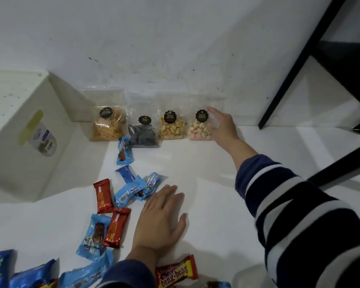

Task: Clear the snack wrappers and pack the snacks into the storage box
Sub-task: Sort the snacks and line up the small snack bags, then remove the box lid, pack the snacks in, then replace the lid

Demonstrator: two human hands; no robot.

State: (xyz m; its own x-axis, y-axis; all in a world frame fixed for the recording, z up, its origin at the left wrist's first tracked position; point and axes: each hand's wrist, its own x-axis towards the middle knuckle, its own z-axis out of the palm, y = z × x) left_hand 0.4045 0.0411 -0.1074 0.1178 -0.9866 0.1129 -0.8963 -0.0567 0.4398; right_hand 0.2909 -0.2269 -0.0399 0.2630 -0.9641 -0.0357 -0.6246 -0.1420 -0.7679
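Four clear snack bags lean against the wall: yellow sticks (109,127), black spirals (142,136), peanuts (172,129) and pastel puffs (199,129). My right hand (224,127) reaches to the pastel puffs bag, with its fingers closed around the bag's right edge. My left hand (162,217) lies flat on the white floor, palm down, holding nothing. Small blue packs (124,152) and red bars (102,196) are scattered left of that hand. A white storage box (19,129) with its lid on stands at the far left.
A red beng-beng bar (176,271) and more blue packs (29,273) lie along the bottom edge. Black furniture legs (299,63) slant down at the right. The wall runs right behind the bags. Bare floor lies between my two hands.
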